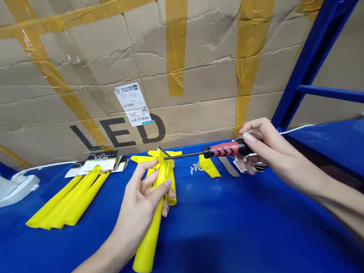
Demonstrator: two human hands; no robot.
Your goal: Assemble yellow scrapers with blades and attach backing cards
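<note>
As the left hand grips the yellow tool aslant over the desk | right hand, fingers curled, holds the screwdriver end | shaft level, pointing left, tip at tool's head

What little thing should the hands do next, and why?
Probably give the red-and-black screwdriver a small turn: the right hand grasps its handle, its tip is at the head of the yellow long-handled tool, and the left hand holds that tool.

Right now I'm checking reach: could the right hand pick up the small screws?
Probably not while the right hand holds the red-handled screwdriver, though nothing visibly covers the small screws.
</note>
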